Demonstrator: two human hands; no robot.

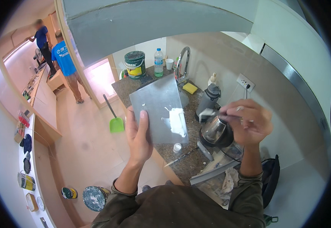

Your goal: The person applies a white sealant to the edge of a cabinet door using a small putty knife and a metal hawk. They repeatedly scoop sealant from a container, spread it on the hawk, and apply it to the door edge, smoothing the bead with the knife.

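Thumb flat on the metal, the left hand (139, 133), left of centre, grips the edge of a metal plate (154, 102) held mid-frame, its face turned up. Right of centre, the fingers of the right hand (251, 119) are pinched around a small blade (208, 113), blurred and well apart from the plate; its exact shape cannot be told. White paste (177, 121) sits toward the plate's right side, clear of the thumb, a sound arrangement that leaves the blade an open approach. Good handling here likely means keeping the plate steady and near level so the paste does not slide, taking little at a time, and wiping the blade clean against bare metal. The right hand has little spare room: a shiny kettle (215, 131) and a grey flask (209, 97) stand just beneath it, so a lifted wrist would help. Below the plate, a small white tub (177, 147) rests on the speckled counter (180, 167).
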